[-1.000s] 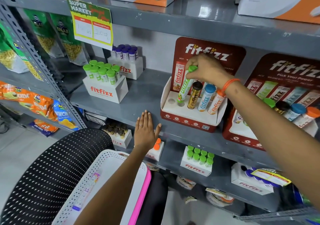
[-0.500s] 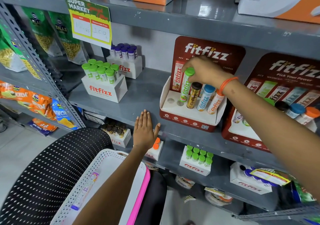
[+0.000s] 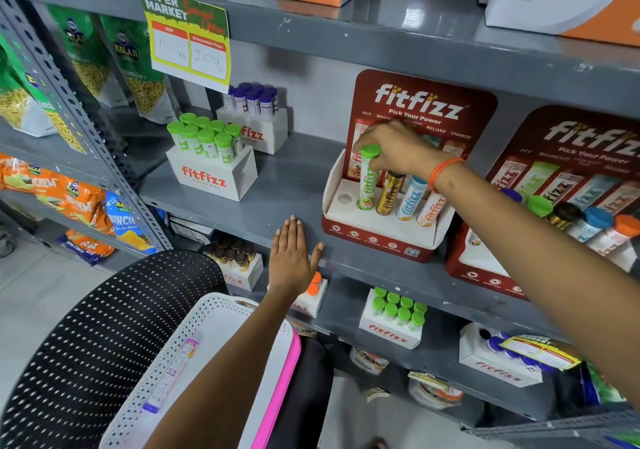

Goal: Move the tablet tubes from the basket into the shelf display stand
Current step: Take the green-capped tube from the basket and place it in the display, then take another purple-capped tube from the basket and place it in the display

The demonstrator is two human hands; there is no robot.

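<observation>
My right hand [image 3: 398, 149] grips the green cap of a green-capped tablet tube [image 3: 367, 185], which stands upright in a hole of the red fitfizz display stand [image 3: 377, 237] on the middle shelf. Black-, blue- and orange-capped tubes [image 3: 408, 199] stand to its right. One round hole [image 3: 344, 198] at the stand's left end is bare. My left hand [image 3: 291, 258] lies flat, fingers apart, on the shelf's front edge. Below, a white perforated basket [image 3: 194, 327] with a pink rim holds a purple-capped tube [image 3: 171, 376].
A second red display stand [image 3: 485, 275] with several tubes stands to the right. White fitfizz boxes of green-capped [image 3: 211, 175] and purple-capped tubes [image 3: 256, 126] sit at the shelf's left. A black perforated chair back [image 3: 86, 344] is at lower left. More boxes fill the lower shelf.
My right hand has lowered the green-capped tube from a tilt into a hole of the stand, where it now stands upright. My left hand has stayed on the shelf edge.
</observation>
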